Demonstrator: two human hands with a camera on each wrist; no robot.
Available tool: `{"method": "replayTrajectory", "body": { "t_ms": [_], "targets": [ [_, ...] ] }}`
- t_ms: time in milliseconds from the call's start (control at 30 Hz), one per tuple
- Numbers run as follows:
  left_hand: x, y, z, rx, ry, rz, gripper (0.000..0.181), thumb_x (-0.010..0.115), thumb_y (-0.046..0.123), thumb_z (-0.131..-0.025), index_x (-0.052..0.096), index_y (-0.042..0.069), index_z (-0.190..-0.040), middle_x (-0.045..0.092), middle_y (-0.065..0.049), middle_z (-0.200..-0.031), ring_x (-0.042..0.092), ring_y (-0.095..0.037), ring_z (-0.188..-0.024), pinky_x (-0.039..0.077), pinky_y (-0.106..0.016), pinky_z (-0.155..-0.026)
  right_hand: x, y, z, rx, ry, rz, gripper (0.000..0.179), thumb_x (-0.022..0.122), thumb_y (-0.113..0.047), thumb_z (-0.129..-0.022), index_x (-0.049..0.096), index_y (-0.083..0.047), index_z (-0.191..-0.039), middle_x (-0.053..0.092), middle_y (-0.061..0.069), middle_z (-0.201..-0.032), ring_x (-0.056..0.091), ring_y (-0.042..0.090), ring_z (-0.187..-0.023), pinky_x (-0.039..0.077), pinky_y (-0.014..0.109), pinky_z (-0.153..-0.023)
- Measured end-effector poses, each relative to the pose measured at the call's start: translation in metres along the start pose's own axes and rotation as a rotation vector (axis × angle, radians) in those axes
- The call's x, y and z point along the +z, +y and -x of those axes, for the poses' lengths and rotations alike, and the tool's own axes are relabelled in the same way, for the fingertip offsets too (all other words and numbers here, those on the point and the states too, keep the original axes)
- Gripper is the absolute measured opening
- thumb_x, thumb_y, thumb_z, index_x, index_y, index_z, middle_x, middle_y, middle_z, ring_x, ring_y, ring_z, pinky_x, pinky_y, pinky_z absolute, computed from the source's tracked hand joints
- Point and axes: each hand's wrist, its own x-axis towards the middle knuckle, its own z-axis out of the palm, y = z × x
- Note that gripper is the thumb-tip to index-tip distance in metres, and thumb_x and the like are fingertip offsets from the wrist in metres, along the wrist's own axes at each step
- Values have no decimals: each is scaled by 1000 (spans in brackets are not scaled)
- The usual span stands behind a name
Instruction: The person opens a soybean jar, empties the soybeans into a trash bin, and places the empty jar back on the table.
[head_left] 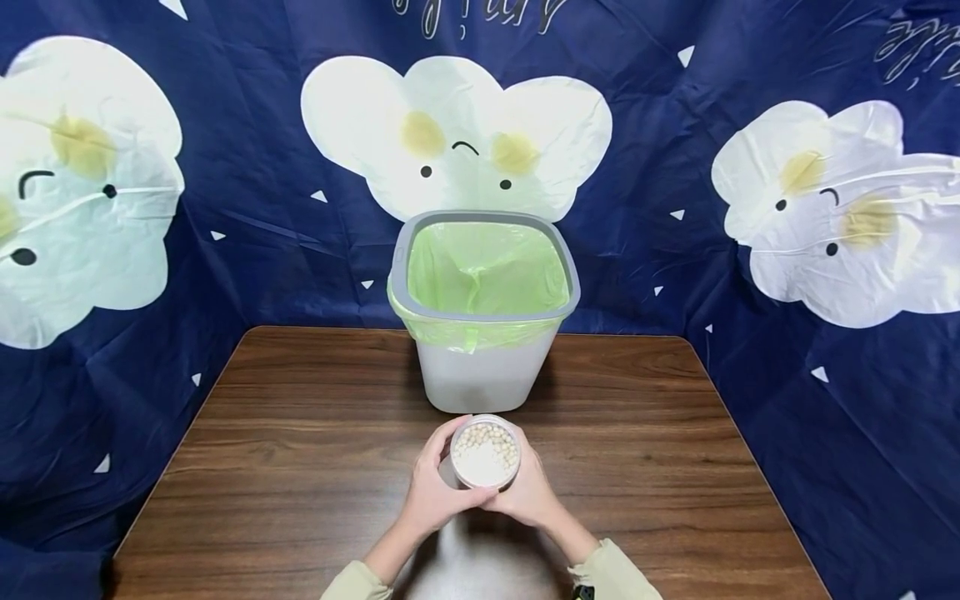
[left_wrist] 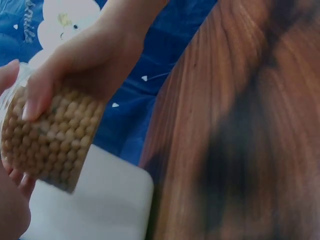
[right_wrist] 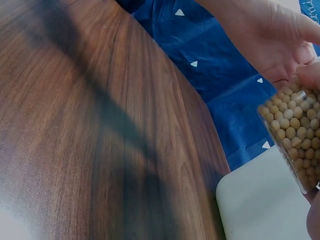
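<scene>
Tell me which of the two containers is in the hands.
The small clear jar of round beige pieces: the left hand and right hand hold it. The larger white bin, lined with a green bag, stands on the table.

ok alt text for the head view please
A left hand and right hand hold a clear jar of pale beans before a white bin with a green liner on a wooden table. Cloud-printed navy cloth hangs behind.
</scene>
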Motion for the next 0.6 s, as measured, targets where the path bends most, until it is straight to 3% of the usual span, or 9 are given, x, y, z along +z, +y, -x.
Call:
{"method": "replayTrajectory", "body": {
  "t_ms": [133,233,367,533,600],
  "targets": [
    [9,1,3,2,70,-17,83,85,7,-52,47,-5,-124,54,-17,-120,54,-28,-103,43,-22,-87,1,1,0,7,31,32,96,85,-17,-48,38,-9,-131,55,6,-122,54,18,-107,44,34,-90],
    [11,1,4,-25,65,-22,86,85,8,-53,44,-5,-127,51,-18,-124,52,-28,-108,41,-22,-90,-1,-5,-1,-2,48,49,96,85,-15,-46,39,-3,-130,55,10,-121,55,22,-105,44,36,-89],
    [4,-7,1,-28,-42,31,92,85,4,-53,38,-6,-131,46,-22,-129,47,-24,-115,38,-20,-94,-9,-22,-4,-7,37,29,92,84,-12,-47,40,5,-126,56,17,-117,55,24,-103,45,35,-89],
    [-11,-35,-13,1,-241,190,93,82,-6,-55,35,-4,-134,45,-24,-130,44,-18,-119,38,-21,-96,-17,-33,-9,19,-28,-37,88,83,-6,-51,39,5,-126,55,16,-118,54,19,-105,43,33,-90],
    [-16,-45,-18,-18,-313,239,94,81,-6,-55,34,-1,-136,44,-22,-132,43,-16,-120,38,-22,-96,-19,-34,-10,16,-55,-54,88,84,-5,-52,39,4,-127,55,15,-118,54,18,-105,43,33,-91]
  ]
}}
